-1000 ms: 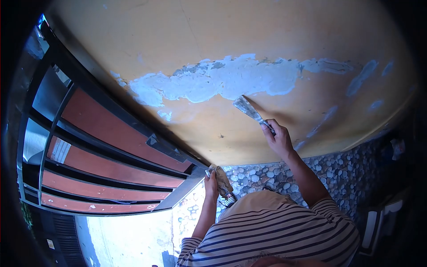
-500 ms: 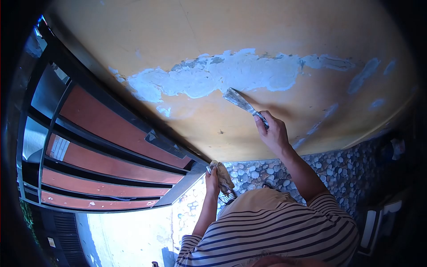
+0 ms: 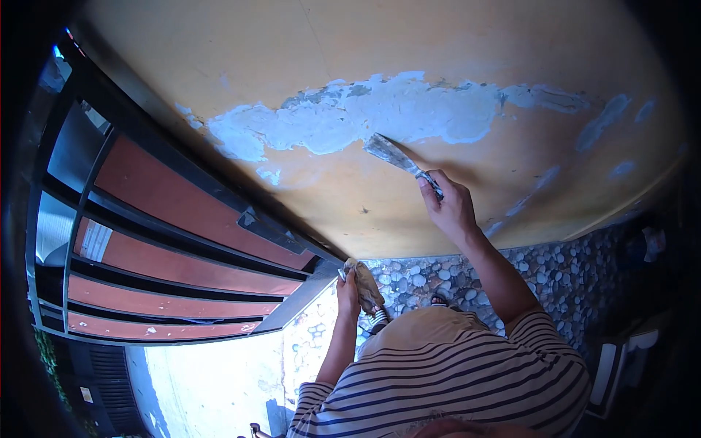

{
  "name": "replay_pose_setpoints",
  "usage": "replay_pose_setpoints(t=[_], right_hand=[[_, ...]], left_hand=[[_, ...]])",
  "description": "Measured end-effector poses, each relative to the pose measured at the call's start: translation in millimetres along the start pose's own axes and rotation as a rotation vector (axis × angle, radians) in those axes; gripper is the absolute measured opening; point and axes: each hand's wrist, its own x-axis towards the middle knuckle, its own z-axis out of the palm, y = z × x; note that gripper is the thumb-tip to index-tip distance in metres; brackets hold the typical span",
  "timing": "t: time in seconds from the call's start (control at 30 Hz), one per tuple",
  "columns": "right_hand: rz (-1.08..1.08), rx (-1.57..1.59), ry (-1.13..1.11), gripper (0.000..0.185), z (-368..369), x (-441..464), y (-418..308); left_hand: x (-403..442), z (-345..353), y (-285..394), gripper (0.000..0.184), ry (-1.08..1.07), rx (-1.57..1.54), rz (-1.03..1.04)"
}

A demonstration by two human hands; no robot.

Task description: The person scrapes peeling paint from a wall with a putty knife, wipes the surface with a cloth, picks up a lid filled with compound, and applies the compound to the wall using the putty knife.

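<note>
My right hand (image 3: 453, 206) is closed around the handle of a putty knife (image 3: 392, 154). The blade's tip lies at the lower edge of a long, rough white filler patch (image 3: 416, 113) on the yellow-orange wall (image 3: 292, 201); whether it touches cannot be made out. Down by the wall's foot, beside the gate, my left hand (image 3: 347, 294) grips a crumpled beige bundle (image 3: 369, 289). Its exact kind is unclear. Something small and silvery shows by that thumb.
A dark-framed gate with reddish panels (image 3: 168, 201) stands close on the left. Pebble-patterned flooring (image 3: 416, 281) runs along the wall's base, under my sandalled feet. Smaller filler patches (image 3: 603, 122) mark the wall at right. A white-edged object (image 3: 607, 372) sits at lower right.
The putty knife and my right hand have shifted slightly up in view, with the blade still near the patch's lower edge. The left hand keeps its hold.
</note>
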Motion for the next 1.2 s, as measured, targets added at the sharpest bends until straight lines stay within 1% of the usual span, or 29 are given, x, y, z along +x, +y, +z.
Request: replay_pose_setpoints(t=[0.13,0.2,0.33,0.4,0.43,0.57,0.63,0.7,0.77,0.87,0.93,1.07,1.13,1.2], right_hand=[[-0.049,-0.003,0.038,0.022,3.6,0.3,-4.0],[0.037,-0.017,-0.028,0.022,-2.7,-6.0,2.0],[0.060,0.021,-0.025,0.021,-3.6,-7.2,8.0],[-0.037,-0.016,0.021,0.021,3.1,2.2,1.4],[-0.049,-0.027,0.022,0.021,3.1,4.8,-4.8],[-0.039,-0.016,0.011,0.021,-0.1,-3.5,3.1],[0.026,0.023,-0.009,0.022,-5.2,-7.7,6.9],[0.003,0.003,0.000,0.022,-1.1,-1.3,6.0],[-0.008,-0.015,0.015,0.022,1.2,0.7,2.4],[-0.029,-0.030,-0.006,0.023,1.4,0.0,0.9],[0.046,-0.032,-0.036,0.023,-4.6,-7.2,6.7],[0.066,-0.023,-0.026,0.022,-4.9,-8.4,10.7],[-0.031,-0.058,0.014,0.022,-2.4,0.3,3.7],[-0.031,-0.038,0.025,0.023,-3.7,-2.5,2.6]], left_hand=[[2.2,0.6,-3.1,0.023,-0.034,0.003,0.001],[1.4,-0.3,-2.3,0.024,-0.030,0.017,0.005],[-0.5,-0.7,-2.5,0.026,-0.024,0.012,0.008],[0.1,-3.6,-3.9,0.026,-0.022,0.044,-0.002],[2.5,-3.6,-5.5,0.027,-0.031,0.036,-0.004],[8.7,-3.5,-7.5,0.027,-0.040,-0.004,0.013],[6.6,-0.9,-4.5,0.027,-0.036,-0.009,0.007],[5.6,0.4,-6.6,0.027,-0.033,-0.004,-0.008],[8.0,0.0,-9.5,0.021,-0.036,0.027,0.032],[13.1,-2.9,-10.6,0.027,-0.060,0.018,0.010],[13.0,-2.2,-8.7,0.027,-0.052,0.018,0.011],[15.2,-4.5,-12.2,0.027,-0.051,0.032,-0.002],[12.8,-0.1,-10.7,0.027,-0.050,0.041,-0.005],[11.1,3.6,-7.5,0.027,-0.044,0.048,-0.003]])
